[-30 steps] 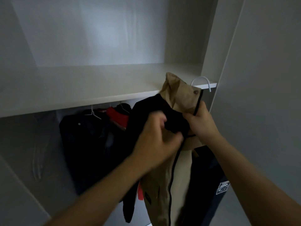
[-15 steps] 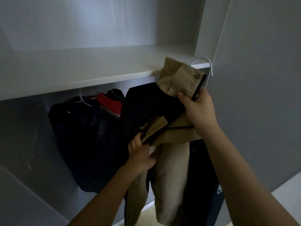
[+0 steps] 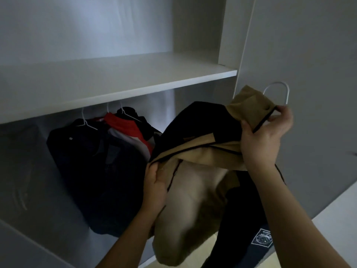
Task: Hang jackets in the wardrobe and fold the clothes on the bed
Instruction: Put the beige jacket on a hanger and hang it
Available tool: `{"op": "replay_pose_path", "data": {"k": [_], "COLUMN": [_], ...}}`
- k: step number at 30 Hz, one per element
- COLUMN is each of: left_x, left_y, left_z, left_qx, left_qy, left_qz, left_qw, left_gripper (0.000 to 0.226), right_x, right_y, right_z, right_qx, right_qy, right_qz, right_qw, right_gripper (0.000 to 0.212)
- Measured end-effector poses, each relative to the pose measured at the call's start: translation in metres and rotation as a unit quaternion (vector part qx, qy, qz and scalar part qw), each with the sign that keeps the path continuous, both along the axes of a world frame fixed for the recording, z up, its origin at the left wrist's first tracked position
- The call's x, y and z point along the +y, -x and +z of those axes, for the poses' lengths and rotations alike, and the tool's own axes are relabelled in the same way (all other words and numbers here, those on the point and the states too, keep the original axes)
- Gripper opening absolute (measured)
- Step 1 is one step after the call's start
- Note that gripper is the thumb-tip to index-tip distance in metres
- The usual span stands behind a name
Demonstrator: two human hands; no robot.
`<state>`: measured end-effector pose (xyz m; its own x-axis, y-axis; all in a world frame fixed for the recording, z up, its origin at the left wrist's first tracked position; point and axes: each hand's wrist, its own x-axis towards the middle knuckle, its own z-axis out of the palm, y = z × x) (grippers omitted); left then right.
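A tan jacket with black shoulders and black trim hangs on a white hanger, whose hook sticks up behind the collar. My right hand grips the collar and the top of the front edge. My left hand pinches the jacket's left front edge lower down and pulls it outward. The jacket is held in front of the open wardrobe, right of the clothes that hang inside.
A dark navy jacket, a red and white garment and a black one hang on white hangers under the white shelf. A grey wardrobe door stands at the right. A dark garment with a badge hangs behind the tan jacket.
The jacket and both hands sit lower, below the shelf edge. My left hand has slid down from the collar to the front edge and spread the jacket open.
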<state>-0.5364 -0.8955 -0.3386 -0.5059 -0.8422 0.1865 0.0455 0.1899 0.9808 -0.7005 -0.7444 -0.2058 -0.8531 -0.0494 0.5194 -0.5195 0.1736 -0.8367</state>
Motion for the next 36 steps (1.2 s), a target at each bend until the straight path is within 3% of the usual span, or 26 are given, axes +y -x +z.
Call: {"op": "replay_pose_path", "data": {"k": [3,5,10,12,13,15,17,20,25,28,30,33,36], "left_x": [-0.006,-0.017,-0.038,-0.039,-0.038,-0.039,-0.042,-0.035,-0.022,-0.024,-0.027,-0.024,-0.028], "left_y": [0.003,0.003,0.002,0.007,0.01,0.014,0.017,0.016,0.009,0.002,-0.002,-0.007,-0.014], "left_z": [0.025,0.04,0.077,0.098,0.106,0.119,0.127,0.135,0.13,0.121,0.115,0.113,0.099], "left_qx": [-0.009,-0.053,-0.142,-0.142,-0.144,-0.146,-0.137,-0.113,-0.096,-0.103,-0.105,-0.142,-0.242], "left_qy": [0.08,0.21,0.501,0.605,0.642,0.674,0.689,0.707,0.759,0.757,0.734,0.655,0.514], "left_qz": [0.068,0.061,-0.018,-0.044,-0.057,-0.082,-0.103,-0.136,-0.158,-0.162,-0.158,-0.129,-0.055], "left_qw": [0.994,0.974,0.854,0.782,0.751,0.719,0.704,0.684,0.625,0.625,0.653,0.731,0.821], "left_gripper": [0.016,0.015,0.019,0.008,0.005,0.007,0.007,0.012,0.011,0.014,0.019,0.018,0.03], "right_x": [0.0,0.004,0.008,0.006,0.005,0.0,-0.007,-0.019,-0.041,-0.05,-0.055,-0.06,-0.059], "right_y": [0.0,0.001,0.003,-0.003,-0.006,-0.009,-0.008,0.0,0.008,0.006,0.002,-0.005,-0.006], "right_z": [-0.023,-0.031,-0.041,-0.041,-0.042,-0.043,-0.043,-0.039,-0.034,-0.039,-0.042,-0.051,-0.058], "right_qx": [0.075,0.108,0.124,0.051,0.022,-0.005,-0.017,-0.015,0.02,0.046,0.048,0.071,0.039], "right_qy": [-0.038,-0.085,-0.339,-0.371,-0.371,-0.371,-0.372,-0.337,-0.335,-0.328,-0.325,-0.321,-0.238], "right_qz": [-0.055,-0.063,0.071,0.165,0.206,0.265,0.308,0.365,0.46,0.462,0.439,0.389,0.349], "right_qw": [0.995,0.988,0.93,0.912,0.905,0.89,0.875,0.868,0.822,0.823,0.836,0.86,0.906], "right_gripper": [0.05,0.041,0.035,0.035,0.051,0.097,0.126,0.129,0.114,0.071,0.037,0.015,0.005]}}
